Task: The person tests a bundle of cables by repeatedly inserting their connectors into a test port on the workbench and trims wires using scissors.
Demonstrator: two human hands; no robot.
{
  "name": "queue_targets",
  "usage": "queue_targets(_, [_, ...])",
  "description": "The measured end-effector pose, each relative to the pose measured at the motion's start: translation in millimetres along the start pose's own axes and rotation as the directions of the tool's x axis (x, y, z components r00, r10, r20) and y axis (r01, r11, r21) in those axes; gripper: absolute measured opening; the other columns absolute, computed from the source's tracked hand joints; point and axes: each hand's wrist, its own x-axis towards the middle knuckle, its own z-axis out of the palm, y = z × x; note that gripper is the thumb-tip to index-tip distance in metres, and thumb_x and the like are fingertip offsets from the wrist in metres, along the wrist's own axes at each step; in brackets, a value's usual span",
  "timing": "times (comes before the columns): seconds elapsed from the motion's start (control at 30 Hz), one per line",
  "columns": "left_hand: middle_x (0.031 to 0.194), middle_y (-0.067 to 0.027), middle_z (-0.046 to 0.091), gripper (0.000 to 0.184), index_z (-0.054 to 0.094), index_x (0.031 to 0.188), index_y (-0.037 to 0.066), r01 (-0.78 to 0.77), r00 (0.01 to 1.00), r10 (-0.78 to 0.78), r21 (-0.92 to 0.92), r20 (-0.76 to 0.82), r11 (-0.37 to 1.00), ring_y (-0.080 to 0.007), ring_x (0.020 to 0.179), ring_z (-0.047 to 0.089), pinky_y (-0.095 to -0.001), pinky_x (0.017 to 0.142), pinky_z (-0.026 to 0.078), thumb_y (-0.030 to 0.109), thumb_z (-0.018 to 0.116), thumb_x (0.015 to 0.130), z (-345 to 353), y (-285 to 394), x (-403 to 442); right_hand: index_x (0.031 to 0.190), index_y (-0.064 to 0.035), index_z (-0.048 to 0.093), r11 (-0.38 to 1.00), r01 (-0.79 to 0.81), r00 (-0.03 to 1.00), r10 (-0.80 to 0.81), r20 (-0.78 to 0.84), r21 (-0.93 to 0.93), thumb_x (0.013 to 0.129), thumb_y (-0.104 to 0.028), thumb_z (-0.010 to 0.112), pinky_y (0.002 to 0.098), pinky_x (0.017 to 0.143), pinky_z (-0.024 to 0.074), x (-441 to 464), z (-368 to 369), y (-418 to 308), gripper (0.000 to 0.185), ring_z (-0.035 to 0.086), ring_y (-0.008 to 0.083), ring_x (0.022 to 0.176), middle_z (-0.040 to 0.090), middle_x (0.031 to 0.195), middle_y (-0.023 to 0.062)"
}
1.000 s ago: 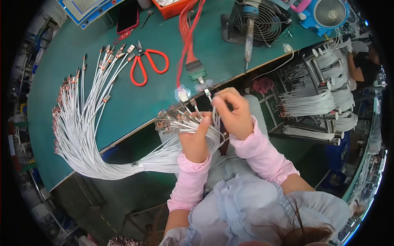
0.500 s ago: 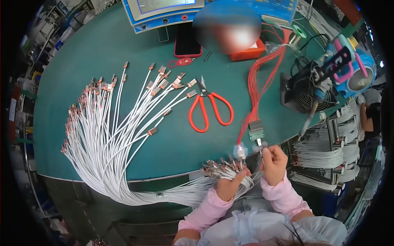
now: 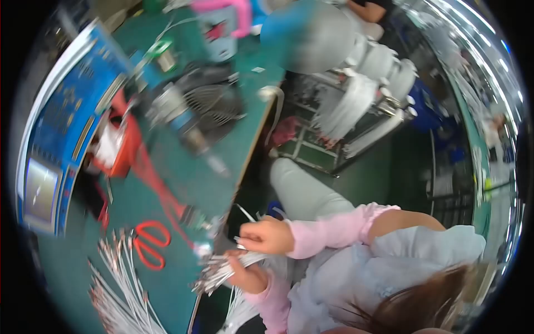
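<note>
Gathered in my left hand [image 3: 246,275] is a bundle of white cables [image 3: 214,273], their metal connector ends pointing toward the table edge. My right hand [image 3: 268,236] is closed just above that bundle, its fingers pinched together. A pale bit shows at its fingertips, too blurred to make out. Close by on the table edge is a small green circuit board [image 3: 196,218] joined to red wires [image 3: 158,186]. Beside the bundle a clear-and-white connector [image 3: 202,249] ends another red lead. More white cables [image 3: 125,273] lie fanned out on the table.
Orange-handled scissors [image 3: 150,245] lie on the green table [image 3: 178,295]. Behind are a blue test machine [image 3: 69,119], a red box [image 3: 125,147], a solder spool [image 3: 164,55] and a soldering tool [image 3: 186,125]. A rack of white cables [image 3: 350,106] stands to the right, with another person [image 3: 367,10] beyond.
The head view has swung to the right, bringing the cable rack and aisle into sight. My right hand has come away from the circuit board to above the bundle, which stays in my left hand.
</note>
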Motion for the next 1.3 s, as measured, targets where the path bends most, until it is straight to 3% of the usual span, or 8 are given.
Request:
queue_targets(0.3, [0.077,-0.0057,0.046,0.016,0.046,0.088,-0.001,-0.116,0.992,0.114,0.035,0.062,0.993,-0.0153,0.067,0.045,-0.0277,0.064,0.039,0.013,0.05,0.084,23.1,6.6,-29.7,0.067,-0.003,0.05,0.993,0.114,0.944,-0.117,-0.31,-0.029,0.079,-0.021,0.053,0.0399,0.043,0.0365,14.6,-37.9,56.8,0.022,0.051,0.0308,0.046,0.051,0.05,0.0123])
queue_targets(0.47, [0.077,-0.0068,0.047,0.018,0.046,0.089,-0.002,-0.233,0.963,0.194,0.219,0.187,0.947,-0.0159,0.067,0.045,-0.0277,0.063,0.039,0.013,0.053,0.083,36.8,3.4,-47.9,0.073,-0.0074,0.051,0.805,0.129,0.743,-0.465,-0.482,-0.579,0.079,-0.021,0.053,0.0332,0.052,0.0389,13.9,-68.3,83.2,0.015,0.05,0.025,0.055,0.049,0.06,0.0065])
queue_targets(0.7, [0.086,-0.0091,0.049,0.028,0.043,0.101,-0.003,-0.232,0.962,0.182,0.253,0.205,0.939,-0.0169,0.075,0.049,-0.0281,0.07,0.041,0.011,0.056,0.08,52.4,0.8,-47.6,0.078,-0.0058,0.051,0.852,0.346,0.778,-0.495,-0.388,-0.392,0.078,-0.021,0.051,0.0378,0.057,0.0416,-11.3,-43.5,23.7,0.015,0.053,0.0261,0.066,0.052,0.071,0.0067])
queue_targets(0.93, [0.105,-0.0133,0.05,0.04,0.04,0.115,-0.001,-0.433,0.883,0.469,0.361,-0.013,0.826,-0.0188,0.093,0.05,-0.0302,0.081,0.041,0.009,0.056,0.079,31.0,-0.5,-42.9,0.089,-0.0007,0.05,0.692,0.297,0.925,-0.379,-0.018,0.658,0.087,-0.018,0.042,0.0313,0.069,0.0407,-20.8,10.6,25.0,0.019,0.052,0.0174,0.081,0.054,0.084,0.0099])
queue_targets(1.07, [0.112,-0.0144,0.047,0.041,0.041,0.115,0.0,-0.258,0.966,0.238,0.341,0.098,0.904,-0.018,0.099,0.048,-0.0293,0.082,0.04,0.009,0.056,0.078,18.0,9.3,-42.7,0.087,-0.0009,0.048,0.828,0.0,0.913,-0.229,0.338,0.561,0.09,-0.023,0.036,0.0266,0.074,0.0396,-15.9,19.9,57.9,0.025,0.05,0.0142,0.085,0.054,0.091,0.0054])
queue_targets(1.2, [0.102,-0.015,0.054,0.034,0.049,0.106,-0.002,-0.412,0.911,0.169,0.799,0.376,0.438,-0.0181,0.091,0.053,-0.029,0.079,0.042,0.009,0.058,0.075,3.3,24.6,-33.1,0.083,-0.0031,0.047,0.917,0.083,0.938,-0.204,0.28,0.389,0.091,-0.024,0.034,0.0249,0.068,0.0421,-13.5,24.2,73.6,0.026,0.051,0.014,0.073,0.055,0.081,0.0057])
queue_targets(1.27, [0.102,-0.0171,0.054,0.041,0.05,0.105,-0.002,-0.184,0.948,-0.258,0.982,0.189,0.043,-0.0272,0.092,0.054,-0.0308,0.078,0.042,0.012,0.064,0.069,16.0,69.0,-51.0,0.082,-0.0039,0.046,0.923,0.112,0.957,-0.2,0.209,0.369,0.091,-0.025,0.033,0.0243,0.066,0.0431,-7.1,9.3,73.8,0.026,0.052,0.0135,0.069,0.055,0.077,0.0056])
queue_targets(1.3, [0.087,-0.0158,0.058,0.031,0.055,0.094,-0.003,-0.293,0.935,-0.131,0.925,0.33,0.241,-0.0253,0.081,0.057,-0.0316,0.075,0.043,0.016,0.062,0.071,23.2,78.7,-58.9,0.082,-0.0044,0.046,0.891,-0.039,0.96,-0.092,0.265,0.451,0.091,-0.025,0.032,0.0239,0.062,0.0434,-9.3,1.5,69.3,0.026,0.052,0.0127,0.064,0.054,0.073,0.0052])
